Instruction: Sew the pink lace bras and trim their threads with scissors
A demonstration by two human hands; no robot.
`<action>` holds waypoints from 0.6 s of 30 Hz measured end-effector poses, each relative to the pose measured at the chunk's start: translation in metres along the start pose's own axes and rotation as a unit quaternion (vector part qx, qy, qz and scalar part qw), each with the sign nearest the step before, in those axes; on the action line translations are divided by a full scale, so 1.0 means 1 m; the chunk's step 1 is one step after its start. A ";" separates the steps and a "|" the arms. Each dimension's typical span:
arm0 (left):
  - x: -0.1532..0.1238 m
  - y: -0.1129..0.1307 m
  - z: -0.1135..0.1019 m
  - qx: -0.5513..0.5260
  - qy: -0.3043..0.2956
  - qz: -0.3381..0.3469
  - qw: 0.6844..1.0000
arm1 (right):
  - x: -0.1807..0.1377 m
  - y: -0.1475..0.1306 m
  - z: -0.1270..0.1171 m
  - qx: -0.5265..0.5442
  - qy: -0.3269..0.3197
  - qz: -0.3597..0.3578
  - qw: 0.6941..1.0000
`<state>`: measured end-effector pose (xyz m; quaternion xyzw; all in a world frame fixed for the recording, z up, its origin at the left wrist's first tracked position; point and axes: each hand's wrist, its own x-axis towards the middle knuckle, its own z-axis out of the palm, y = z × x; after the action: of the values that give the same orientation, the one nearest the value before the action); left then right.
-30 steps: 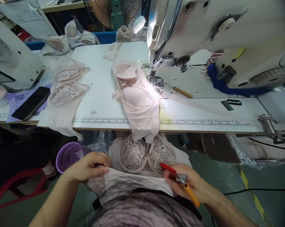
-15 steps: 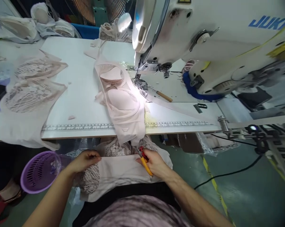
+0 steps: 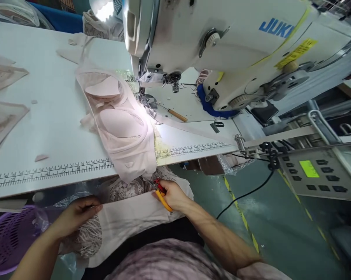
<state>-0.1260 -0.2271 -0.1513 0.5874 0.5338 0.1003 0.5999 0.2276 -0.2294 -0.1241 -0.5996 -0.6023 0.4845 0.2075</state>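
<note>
My left hand (image 3: 76, 213) pinches the left end of a pale pink fabric piece (image 3: 128, 219) stretched across my lap. My right hand (image 3: 172, 194) grips small red-and-yellow thread snips (image 3: 160, 191) and presses on the right end of the same fabric. Under it lies a lace bra piece (image 3: 125, 188). A chain of pink padded bra cups (image 3: 119, 128) hangs over the front edge of the white sewing table (image 3: 53, 128), running back to the needle of the white sewing machine (image 3: 210, 42).
A purple basket (image 3: 6, 237) sits low at the left. Lace pieces (image 3: 0, 112) lie at the table's left. A control panel (image 3: 318, 175) and black cable (image 3: 248, 192) are at the right, above a green floor with a yellow line. An awl (image 3: 177, 115) lies by the needle.
The view has swung right and down. Both hands have spread the fabric flatter across my lap, and the right hand with the snips has moved up toward the hanging cups.
</note>
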 end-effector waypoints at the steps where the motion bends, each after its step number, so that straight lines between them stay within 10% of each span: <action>1: -0.001 0.003 0.000 0.013 0.001 0.011 1.000 | -0.001 0.002 0.000 0.009 0.001 0.000 1.000; 18: -0.076 0.092 0.025 0.256 0.049 0.223 0.939 | -0.064 0.028 0.000 0.200 0.056 -0.108 0.972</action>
<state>-0.0914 -0.2724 -0.0438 0.8196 0.4257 0.1202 0.3640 0.2544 -0.2935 -0.1260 -0.5038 -0.5414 0.5355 0.4077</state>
